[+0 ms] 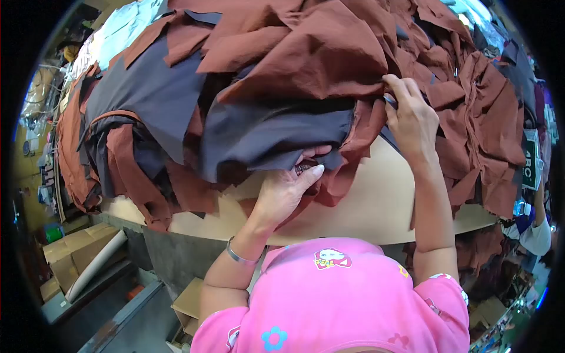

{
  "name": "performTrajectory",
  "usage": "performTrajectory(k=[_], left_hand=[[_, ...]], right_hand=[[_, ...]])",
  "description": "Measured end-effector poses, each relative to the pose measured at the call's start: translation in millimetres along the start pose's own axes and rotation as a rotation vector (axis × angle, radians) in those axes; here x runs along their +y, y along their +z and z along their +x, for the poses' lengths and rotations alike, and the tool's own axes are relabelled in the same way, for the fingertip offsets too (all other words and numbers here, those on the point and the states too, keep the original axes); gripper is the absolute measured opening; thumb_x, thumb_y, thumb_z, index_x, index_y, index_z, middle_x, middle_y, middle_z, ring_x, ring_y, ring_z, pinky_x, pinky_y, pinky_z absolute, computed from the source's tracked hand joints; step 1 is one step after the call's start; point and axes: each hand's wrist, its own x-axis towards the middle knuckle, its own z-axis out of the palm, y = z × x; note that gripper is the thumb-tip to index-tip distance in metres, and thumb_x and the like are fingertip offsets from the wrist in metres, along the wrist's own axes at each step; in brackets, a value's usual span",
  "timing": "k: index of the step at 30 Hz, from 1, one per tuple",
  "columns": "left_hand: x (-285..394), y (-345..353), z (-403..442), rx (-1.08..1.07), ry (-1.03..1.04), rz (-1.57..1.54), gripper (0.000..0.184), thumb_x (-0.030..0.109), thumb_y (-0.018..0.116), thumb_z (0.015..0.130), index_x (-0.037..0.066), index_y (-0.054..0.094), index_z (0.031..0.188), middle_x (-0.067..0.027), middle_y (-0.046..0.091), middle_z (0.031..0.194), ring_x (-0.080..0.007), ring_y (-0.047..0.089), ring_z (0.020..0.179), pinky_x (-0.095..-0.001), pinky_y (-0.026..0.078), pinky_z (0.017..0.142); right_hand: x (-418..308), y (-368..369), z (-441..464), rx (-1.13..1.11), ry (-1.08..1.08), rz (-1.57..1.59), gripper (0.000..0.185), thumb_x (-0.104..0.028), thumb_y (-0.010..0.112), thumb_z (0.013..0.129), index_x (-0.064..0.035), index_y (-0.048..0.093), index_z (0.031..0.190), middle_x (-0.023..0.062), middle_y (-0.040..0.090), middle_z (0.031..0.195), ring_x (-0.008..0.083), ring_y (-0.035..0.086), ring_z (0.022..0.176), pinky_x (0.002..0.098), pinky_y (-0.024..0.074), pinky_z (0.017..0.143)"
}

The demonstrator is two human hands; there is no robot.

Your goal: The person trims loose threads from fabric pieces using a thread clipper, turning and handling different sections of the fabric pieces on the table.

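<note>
A garment of rust-brown cloth [318,56] and dark grey lining [265,132] lies bunched before me on the table. My left hand [285,194] grips its near edge, the thumb on top and the other fingers partly tucked under the dark lining. At the garment's right side, my right hand [412,117] has its fingers pinched on the edge of the rust-brown cloth. Something small and bluish glints by those fingertips, too small to name. A seam runs down the cloth between both hands.
More rust-brown garments [485,135] are heaped to the right, and dark grey pieces [147,88] to the left. Pale blue cloth [132,29] lies farther back. Below the tan tabletop [382,194] stand cardboard boxes [79,247]. Another person's sleeve [535,235] shows at far right.
</note>
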Motion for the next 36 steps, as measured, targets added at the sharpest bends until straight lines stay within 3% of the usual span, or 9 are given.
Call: performTrajectory(k=[2, 4, 7, 14, 17, 22, 28, 31, 36], left_hand=[[-13, 3, 2, 0.006, 0.043, 0.018, 0.030, 0.002, 0.057, 0.082, 0.002, 0.051, 0.112, -0.0027, 0.057, 0.094, -0.0048, 0.051, 0.074, -0.0168, 0.043, 0.064], [-22, 5, 2, -0.008, -0.016, -0.034, 0.034, 0.003, 0.059, 0.081, 0.002, 0.048, 0.113, -0.0037, 0.057, 0.094, -0.0068, 0.054, 0.074, -0.0187, 0.045, 0.062], [-19, 7, 1, -0.029, -0.147, -0.055, 0.039, 0.001, 0.060, 0.079, 0.002, 0.040, 0.112, -0.0063, 0.056, 0.090, -0.0089, 0.055, 0.071, -0.0202, 0.046, 0.059], [-17, 13, -2, -0.044, -0.044, -0.111, 0.026, -0.008, 0.050, 0.081, 0.000, 0.040, 0.105, -0.0044, 0.051, 0.082, -0.0070, 0.052, 0.067, -0.0195, 0.046, 0.062], [-15, 8, 4, -0.170, -0.133, 0.147, 0.024, -0.007, 0.048, 0.083, -0.002, 0.044, 0.105, -0.0043, 0.052, 0.084, -0.0069, 0.052, 0.066, -0.0200, 0.046, 0.064], [-19, 12, 7, -0.122, -0.134, -0.018, 0.021, -0.004, 0.052, 0.082, -0.002, 0.046, 0.103, -0.0065, 0.057, 0.088, -0.0065, 0.055, 0.075, -0.0194, 0.048, 0.067], [-26, 17, 14, -0.074, -0.132, 0.050, 0.019, -0.004, 0.057, 0.079, 0.002, 0.044, 0.091, -0.0047, 0.059, 0.073, -0.0051, 0.055, 0.064, -0.0175, 0.044, 0.057], [-17, 14, 15, -0.129, -0.220, 0.182, 0.014, -0.004, 0.054, 0.080, 0.001, 0.047, 0.091, -0.0014, 0.057, 0.071, -0.0022, 0.048, 0.060, -0.0157, 0.040, 0.054], [-26, 14, 15, -0.123, -0.257, 0.008, 0.022, -0.003, 0.057, 0.080, -0.001, 0.053, 0.102, -0.0006, 0.056, 0.082, -0.0014, 0.051, 0.072, -0.0141, 0.041, 0.061]], right_hand=[[-19, -14, -11, 0.146, -0.138, 0.176, 0.031, -0.018, 0.063, 0.074, -0.0121, 0.055, 0.103, 0.0093, 0.056, 0.092, 0.0280, 0.060, 0.071, 0.0347, 0.0492, 0.062], [-44, -15, -27, -0.095, -0.179, 0.529, 0.037, -0.020, 0.066, 0.071, -0.0110, 0.055, 0.106, 0.0088, 0.054, 0.093, 0.0273, 0.060, 0.070, 0.0348, 0.0491, 0.061], [-55, -5, -36, -0.349, -0.204, 0.363, 0.028, -0.008, 0.067, 0.069, -0.0057, 0.058, 0.095, 0.0107, 0.055, 0.097, 0.0291, 0.055, 0.069, 0.0332, 0.0452, 0.061], [-28, 29, -30, -0.314, -0.010, 0.668, 0.014, -0.012, 0.061, 0.075, 0.0002, 0.057, 0.082, 0.0167, 0.059, 0.077, 0.0348, 0.057, 0.074, 0.0378, 0.0436, 0.061], [-24, 32, -35, -0.318, 0.055, 0.676, 0.016, -0.012, 0.062, 0.075, 0.0000, 0.057, 0.084, 0.0162, 0.058, 0.076, 0.0331, 0.057, 0.074, 0.0362, 0.0444, 0.062], [-26, -4, -46, -0.334, 0.064, 0.723, 0.018, -0.010, 0.062, 0.073, -0.0006, 0.056, 0.087, 0.0148, 0.058, 0.079, 0.0302, 0.058, 0.074, 0.0349, 0.0453, 0.064], [-19, 11, -57, -0.359, 0.029, 0.656, 0.019, -0.004, 0.056, 0.075, -0.0013, 0.054, 0.094, 0.0122, 0.057, 0.082, 0.0287, 0.057, 0.073, 0.0350, 0.0440, 0.066], [-22, 7, -62, -0.229, 0.268, 0.732, 0.020, -0.005, 0.054, 0.079, 0.0000, 0.051, 0.098, 0.0131, 0.054, 0.081, 0.0280, 0.054, 0.070, 0.0338, 0.0432, 0.066], [-13, -13, -86, -0.438, 0.507, 1.157, 0.028, -0.023, 0.040, 0.092, -0.0021, 0.051, 0.107, 0.0003, 0.047, 0.076, 0.0063, 0.040, 0.065, 0.0192, 0.0360, 0.059]])
